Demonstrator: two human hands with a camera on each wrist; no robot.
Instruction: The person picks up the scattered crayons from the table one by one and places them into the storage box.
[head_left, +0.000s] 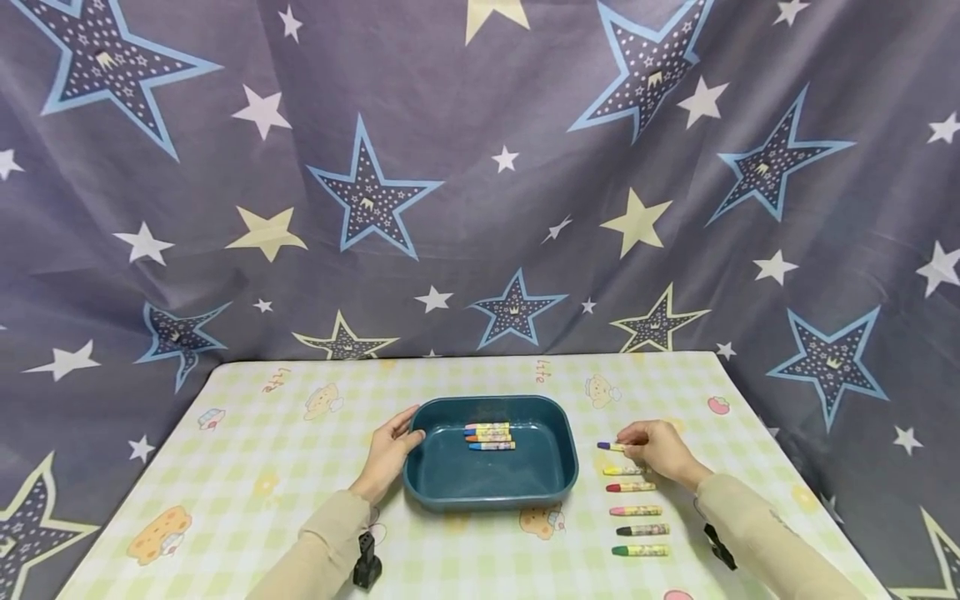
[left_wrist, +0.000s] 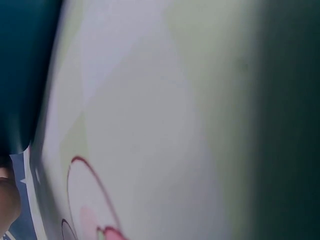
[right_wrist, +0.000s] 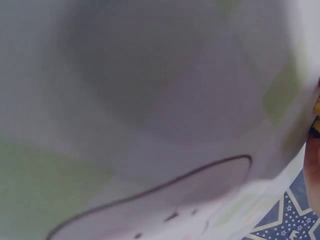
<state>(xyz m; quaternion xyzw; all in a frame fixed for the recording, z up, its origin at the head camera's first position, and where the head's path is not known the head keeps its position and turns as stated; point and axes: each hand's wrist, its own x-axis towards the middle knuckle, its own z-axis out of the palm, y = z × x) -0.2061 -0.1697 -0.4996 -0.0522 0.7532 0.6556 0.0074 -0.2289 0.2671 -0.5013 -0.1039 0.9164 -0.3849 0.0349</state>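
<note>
A dark teal tray stands in the middle of the table. At its left end my left hand grips the rim, thumb over the edge and fingers outside. Several crayons with patterned wrappers lie side by side inside it. To the right of the tray, my right hand pinches a dark blue crayon at its wrapped end. In the left wrist view, part of the left hand shows below the tray's corner. The right wrist view catches only the right hand's edge.
Below the right hand, a column of crayons lies on the checked tablecloth: yellow, red, pink, black and green. A grey star-patterned curtain hangs behind the table.
</note>
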